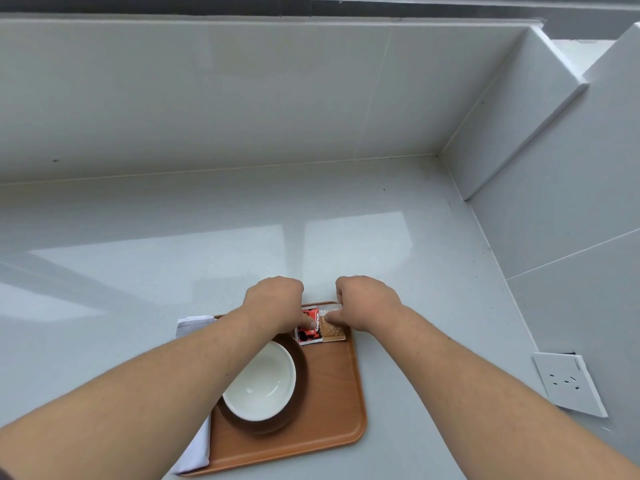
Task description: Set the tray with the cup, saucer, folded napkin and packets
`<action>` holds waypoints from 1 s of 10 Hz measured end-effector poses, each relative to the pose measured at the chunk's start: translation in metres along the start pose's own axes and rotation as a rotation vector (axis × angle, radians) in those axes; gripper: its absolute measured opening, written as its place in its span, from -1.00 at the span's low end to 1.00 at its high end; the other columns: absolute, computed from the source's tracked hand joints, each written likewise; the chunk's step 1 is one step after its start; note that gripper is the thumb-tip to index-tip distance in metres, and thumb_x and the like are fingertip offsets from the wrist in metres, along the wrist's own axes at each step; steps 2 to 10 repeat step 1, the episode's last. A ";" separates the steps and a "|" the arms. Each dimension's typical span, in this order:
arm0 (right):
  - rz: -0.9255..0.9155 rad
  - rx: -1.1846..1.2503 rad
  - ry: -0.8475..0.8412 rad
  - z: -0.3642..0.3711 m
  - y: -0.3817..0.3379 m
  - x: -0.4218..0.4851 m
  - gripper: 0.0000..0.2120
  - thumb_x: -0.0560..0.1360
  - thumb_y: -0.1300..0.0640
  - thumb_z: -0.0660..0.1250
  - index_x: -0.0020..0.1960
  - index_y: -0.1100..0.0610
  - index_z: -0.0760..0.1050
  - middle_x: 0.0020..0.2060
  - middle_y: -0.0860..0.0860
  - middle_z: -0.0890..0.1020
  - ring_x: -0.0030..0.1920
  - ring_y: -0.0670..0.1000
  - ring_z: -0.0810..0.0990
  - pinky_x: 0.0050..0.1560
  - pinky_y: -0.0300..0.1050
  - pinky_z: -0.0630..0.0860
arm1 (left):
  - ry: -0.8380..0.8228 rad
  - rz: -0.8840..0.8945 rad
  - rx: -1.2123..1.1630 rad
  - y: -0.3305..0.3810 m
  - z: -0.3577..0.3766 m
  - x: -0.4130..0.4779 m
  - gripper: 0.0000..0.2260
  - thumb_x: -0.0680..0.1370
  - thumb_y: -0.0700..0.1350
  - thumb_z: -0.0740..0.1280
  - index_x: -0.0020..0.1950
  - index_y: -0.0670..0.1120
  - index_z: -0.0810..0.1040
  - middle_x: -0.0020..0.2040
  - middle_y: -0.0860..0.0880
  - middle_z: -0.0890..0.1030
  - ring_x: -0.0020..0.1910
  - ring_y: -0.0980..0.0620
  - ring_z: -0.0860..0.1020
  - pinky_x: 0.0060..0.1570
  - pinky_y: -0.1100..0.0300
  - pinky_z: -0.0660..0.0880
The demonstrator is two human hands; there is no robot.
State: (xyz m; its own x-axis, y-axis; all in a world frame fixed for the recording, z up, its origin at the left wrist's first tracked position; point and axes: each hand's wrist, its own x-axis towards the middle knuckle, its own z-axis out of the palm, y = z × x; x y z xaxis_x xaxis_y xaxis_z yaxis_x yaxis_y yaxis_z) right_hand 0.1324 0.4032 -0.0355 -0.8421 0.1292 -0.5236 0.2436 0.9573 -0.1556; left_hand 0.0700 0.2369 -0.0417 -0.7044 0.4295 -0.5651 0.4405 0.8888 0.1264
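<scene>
On the worktop (346, 237), head view: tray (332, 393) carries the cup (261, 381) seated on the dark saucer (298, 386), folded napkin (194, 441) along its left edge, two packets (317, 327) at the far right corner. Left hand (273, 303) and right hand (367, 303) each press a thumb on the packets; grip narrow, curled, nothing lifted. Judged nearly complete; only packet alignment remains. Tray sits near the front edge; open worktop beyond, wall and socket (568, 382) to the right.

A white wall socket (568, 384) beside the grey countertop (415, 258).
</scene>
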 end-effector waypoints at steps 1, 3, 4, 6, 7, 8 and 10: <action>-0.043 0.022 0.130 -0.005 -0.003 -0.004 -0.61 0.47 -0.28 0.36 0.05 0.02 0.47 -0.02 -0.01 0.58 -0.05 0.07 0.55 -0.19 -0.05 0.45 | 0.089 0.007 -0.056 -0.005 -0.004 -0.003 -0.55 0.44 0.37 0.39 0.00 0.00 0.53 -0.14 0.03 0.57 -0.11 -0.03 0.54 -0.23 0.09 0.45; -0.043 0.022 0.130 -0.005 -0.003 -0.004 -0.61 0.47 -0.28 0.36 0.05 0.02 0.47 -0.02 -0.01 0.58 -0.05 0.07 0.55 -0.19 -0.05 0.45 | 0.089 0.007 -0.056 -0.005 -0.004 -0.003 -0.55 0.44 0.37 0.39 0.00 0.00 0.53 -0.14 0.03 0.57 -0.11 -0.03 0.54 -0.23 0.09 0.45; -0.043 0.022 0.130 -0.005 -0.003 -0.004 -0.61 0.47 -0.28 0.36 0.05 0.02 0.47 -0.02 -0.01 0.58 -0.05 0.07 0.55 -0.19 -0.05 0.45 | 0.089 0.007 -0.056 -0.005 -0.004 -0.003 -0.55 0.44 0.37 0.39 0.00 0.00 0.53 -0.14 0.03 0.57 -0.11 -0.03 0.54 -0.23 0.09 0.45; -0.043 0.022 0.130 -0.005 -0.003 -0.004 -0.61 0.47 -0.28 0.36 0.05 0.02 0.47 -0.02 -0.01 0.58 -0.05 0.07 0.55 -0.19 -0.05 0.45 | 0.089 0.007 -0.056 -0.005 -0.004 -0.003 -0.55 0.44 0.37 0.39 0.00 0.00 0.53 -0.14 0.03 0.57 -0.11 -0.03 0.54 -0.23 0.09 0.45; -0.043 0.022 0.130 -0.005 -0.003 -0.004 -0.61 0.47 -0.28 0.36 0.05 0.02 0.47 -0.02 -0.01 0.58 -0.05 0.07 0.55 -0.19 -0.05 0.45 | 0.089 0.007 -0.056 -0.005 -0.004 -0.003 -0.55 0.44 0.37 0.39 0.00 0.00 0.53 -0.14 0.03 0.57 -0.11 -0.03 0.54 -0.23 0.09 0.45; -0.043 0.022 0.130 -0.005 -0.003 -0.004 -0.61 0.47 -0.28 0.36 0.05 0.02 0.47 -0.02 -0.01 0.58 -0.05 0.07 0.55 -0.19 -0.05 0.45 | 0.089 0.007 -0.056 -0.005 -0.004 -0.003 -0.55 0.44 0.37 0.39 0.00 0.00 0.53 -0.14 0.03 0.57 -0.11 -0.03 0.54 -0.23 0.09 0.45; -0.043 0.022 0.130 -0.005 -0.003 -0.004 -0.61 0.47 -0.28 0.36 0.05 0.02 0.47 -0.02 -0.01 0.58 -0.05 0.07 0.55 -0.19 -0.05 0.45 | 0.089 0.007 -0.056 -0.005 -0.004 -0.003 -0.55 0.44 0.37 0.39 0.00 0.00 0.53 -0.14 0.03 0.57 -0.11 -0.03 0.54 -0.23 0.09 0.45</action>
